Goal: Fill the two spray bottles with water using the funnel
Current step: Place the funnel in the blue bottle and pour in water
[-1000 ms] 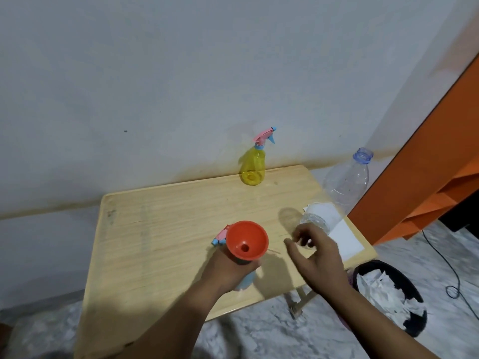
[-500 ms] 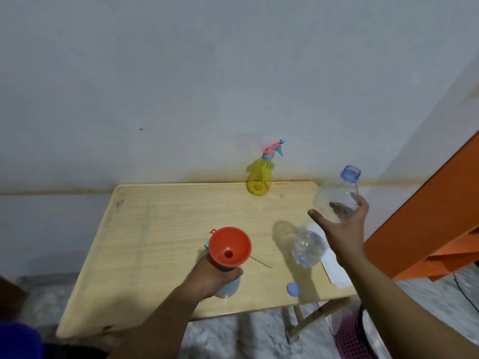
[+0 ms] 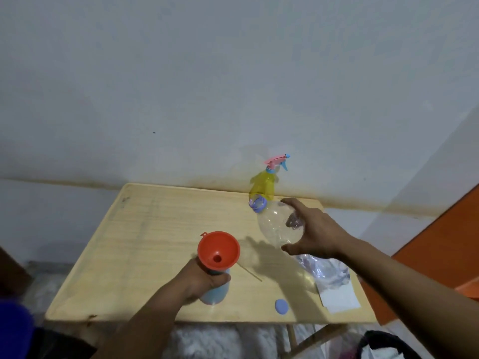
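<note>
funnel: orange funnel sits in the neck of the pale blue spray bottle, near the front middle of the desk.
left hand: left hand has its fingers closed around the blue bottle just under the funnel, holding it upright.
water bottle: clear water bottle is uncapped and tilted, mouth toward the left, raised above the desk; right hand has its fingers wrapped around the body.
second target: yellow spray bottle stands at the back edge by the wall, sprayer head on; not yet served, i judge.
step in hand: bring the mouth over the funnel's bowl, tip slowly, keep the stream off the rim, hold the blue bottle steady.
edges: blue cap and white paper lie close to the front edge; a thin stick lies just right of the funnel.
open room: the left half of the desk is bare; the path from bottle to funnel looks clear.
</note>
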